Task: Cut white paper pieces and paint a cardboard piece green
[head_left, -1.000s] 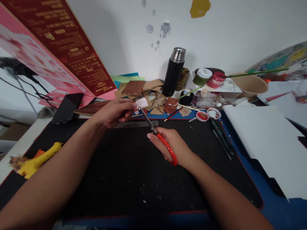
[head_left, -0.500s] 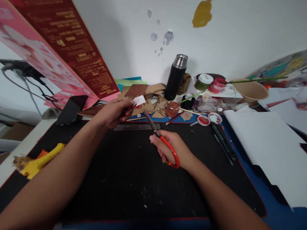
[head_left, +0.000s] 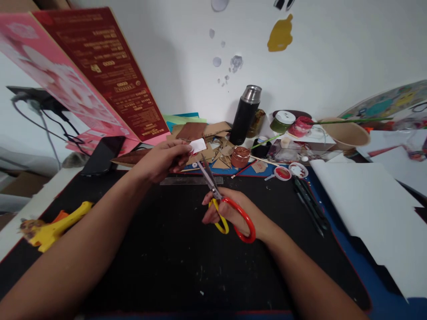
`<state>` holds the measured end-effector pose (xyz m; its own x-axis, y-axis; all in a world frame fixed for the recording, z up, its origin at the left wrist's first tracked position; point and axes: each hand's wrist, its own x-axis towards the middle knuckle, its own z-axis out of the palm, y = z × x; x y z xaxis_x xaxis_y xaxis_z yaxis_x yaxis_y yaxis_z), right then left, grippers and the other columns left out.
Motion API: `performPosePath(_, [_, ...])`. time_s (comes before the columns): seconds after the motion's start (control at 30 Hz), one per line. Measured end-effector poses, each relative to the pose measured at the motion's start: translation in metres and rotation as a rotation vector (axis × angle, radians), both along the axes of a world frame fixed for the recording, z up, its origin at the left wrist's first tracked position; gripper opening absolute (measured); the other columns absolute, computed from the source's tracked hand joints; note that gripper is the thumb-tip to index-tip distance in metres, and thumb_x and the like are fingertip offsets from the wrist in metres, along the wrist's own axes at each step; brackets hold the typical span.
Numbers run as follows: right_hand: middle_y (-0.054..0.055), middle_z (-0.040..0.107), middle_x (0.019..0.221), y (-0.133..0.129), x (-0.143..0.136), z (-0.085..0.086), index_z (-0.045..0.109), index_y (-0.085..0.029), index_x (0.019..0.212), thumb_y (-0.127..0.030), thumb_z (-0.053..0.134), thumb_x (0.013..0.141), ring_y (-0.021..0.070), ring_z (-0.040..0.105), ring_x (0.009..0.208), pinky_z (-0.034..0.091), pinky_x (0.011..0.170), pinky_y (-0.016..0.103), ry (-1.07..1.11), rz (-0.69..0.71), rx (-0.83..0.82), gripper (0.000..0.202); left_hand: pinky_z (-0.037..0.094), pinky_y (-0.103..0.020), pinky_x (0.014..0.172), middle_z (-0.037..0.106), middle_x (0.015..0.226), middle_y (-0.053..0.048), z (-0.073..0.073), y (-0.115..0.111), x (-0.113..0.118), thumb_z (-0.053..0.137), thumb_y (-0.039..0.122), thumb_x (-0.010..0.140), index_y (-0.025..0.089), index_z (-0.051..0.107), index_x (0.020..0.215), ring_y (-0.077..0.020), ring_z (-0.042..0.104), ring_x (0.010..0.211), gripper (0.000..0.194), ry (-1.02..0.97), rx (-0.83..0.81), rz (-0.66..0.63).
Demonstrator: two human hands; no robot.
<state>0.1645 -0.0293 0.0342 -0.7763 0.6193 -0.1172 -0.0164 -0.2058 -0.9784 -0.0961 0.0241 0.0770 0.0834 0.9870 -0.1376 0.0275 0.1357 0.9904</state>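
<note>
The left hand [head_left: 167, 161] pinches one paper [head_left: 199, 146] — the right hand [head_left: 245, 200] grips one pair of scissors [head_left: 217, 194], two blades parted. Beyond — one flask [head_left: 245, 116].

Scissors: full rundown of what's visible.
The scissors have slim grey blades, metallic-looking, and two handle loops, one red and one yellow, glossy, plastic-looking. They are partly open, blade tips apart. The right hand holds them by the loops over the black mat, tips pointing forward and left, close to the white paper in the left hand. Whether the tips touch it is unclear.
</note>
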Motion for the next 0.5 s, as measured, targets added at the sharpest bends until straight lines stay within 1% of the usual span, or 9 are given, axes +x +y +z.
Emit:
performPosePath(0.03, [0.009, 0.080, 0.094, 0.000, 0.000, 0.000, 0.065, -0.019, 0.116, -0.077, 0.072, 0.091, 0.0195, 0.079, 0.086, 0.061, 0.079, 0.030, 0.018, 0.016, 0.004, 0.063, 0.029, -0.019, 0.038, 0.046, 0.054, 0.004, 0.001, 0.000, 0.000, 0.072, 0.032, 0.084, 0.021, 0.054, 0.064, -0.0073, 0.039, 0.044, 0.029, -0.001, 0.001, -0.010])
performPosePath(0.07, [0.009, 0.080, 0.096, 0.000, 0.000, 0.001, 0.065, -0.019, 0.116, -0.077, 0.071, 0.091, 0.0194, 0.079, 0.086, 0.061, 0.079, 0.030, 0.025, 0.021, -0.001, 0.064, 0.029, -0.019, 0.038, 0.046, 0.054, 0.004, 0.001, 0.000, 0.000, 0.072, 0.032, 0.084, 0.021, 0.054, 0.064, -0.0073, 0.039, 0.043, 0.029, 0.002, 0.000, -0.017])
performPosePath(0.1, [0.008, 0.079, 0.093, 0.000, 0.000, 0.002, 0.064, -0.019, 0.115, -0.078, 0.071, 0.091, 0.0188, 0.079, 0.081, 0.061, 0.074, 0.029, 0.015, 0.015, -0.014, 0.064, 0.028, -0.020, 0.038, 0.047, 0.054, 0.004, 0.002, 0.000, 0.000, 0.071, 0.032, 0.085, 0.021, 0.053, 0.065, -0.0072, 0.039, 0.043, 0.029, 0.008, -0.002, -0.022])
performPosePath(0.13, [0.006, 0.077, 0.088, -0.001, -0.001, 0.003, 0.063, -0.019, 0.113, -0.079, 0.069, 0.091, 0.0175, 0.078, 0.072, 0.059, 0.066, 0.027, -0.005, -0.004, -0.028, 0.064, 0.028, -0.020, 0.038, 0.047, 0.054, 0.004, 0.002, -0.001, 0.000, 0.071, 0.033, 0.085, 0.021, 0.054, 0.065, -0.0072, 0.039, 0.043, 0.029, 0.016, -0.005, -0.025])
performPosePath(0.2, [0.001, 0.072, 0.076, -0.001, -0.003, 0.006, 0.063, -0.019, 0.109, -0.079, 0.065, 0.093, 0.0144, 0.071, 0.055, 0.052, 0.051, 0.023, -0.053, -0.061, -0.032, 0.062, 0.028, -0.020, 0.038, 0.048, 0.054, 0.004, 0.003, -0.002, 0.001, 0.072, 0.033, 0.086, 0.021, 0.055, 0.066, -0.0074, 0.040, 0.042, 0.029, 0.034, -0.005, -0.033])
performPosePath(0.23, [-0.001, 0.069, 0.071, -0.001, -0.003, 0.007, 0.063, -0.019, 0.107, -0.078, 0.063, 0.095, 0.0134, 0.067, 0.050, 0.048, 0.047, 0.022, -0.070, -0.086, -0.018, 0.061, 0.028, -0.020, 0.038, 0.048, 0.054, 0.004, 0.004, -0.003, 0.001, 0.072, 0.033, 0.085, 0.021, 0.055, 0.066, -0.0075, 0.041, 0.043, 0.028, 0.040, -0.001, -0.035])
performPosePath(0.3, [-0.003, 0.065, 0.063, -0.001, -0.004, 0.010, 0.064, -0.018, 0.104, -0.076, 0.060, 0.098, 0.0126, 0.063, 0.046, 0.045, 0.045, 0.022, -0.083, -0.114, 0.018, 0.058, 0.029, -0.020, 0.039, 0.049, 0.053, 0.004, 0.005, -0.004, 0.003, 0.073, 0.032, 0.085, 0.021, 0.057, 0.067, -0.0075, 0.042, 0.043, 0.027, 0.045, 0.012, -0.037])
performPosePath(0.37, [-0.004, 0.064, 0.059, -0.001, -0.004, 0.011, 0.064, -0.018, 0.102, -0.072, 0.057, 0.101, 0.0129, 0.062, 0.046, 0.046, 0.047, 0.023, -0.082, -0.119, 0.051, 0.055, 0.029, -0.020, 0.040, 0.050, 0.052, 0.005, 0.007, -0.006, 0.005, 0.073, 0.031, 0.086, 0.021, 0.058, 0.068, -0.0075, 0.042, 0.042, 0.026, 0.048, 0.026, -0.042])
performPosePath(0.5, [-0.004, 0.063, 0.057, -0.001, -0.004, 0.010, 0.065, -0.018, 0.102, -0.068, 0.054, 0.104, 0.0130, 0.061, 0.046, 0.045, 0.048, 0.023, -0.079, -0.124, 0.064, 0.051, 0.030, -0.020, 0.041, 0.051, 0.052, 0.005, 0.009, -0.009, 0.008, 0.072, 0.031, 0.088, 0.021, 0.058, 0.068, -0.0075, 0.042, 0.042, 0.026, 0.065, 0.046, -0.053])
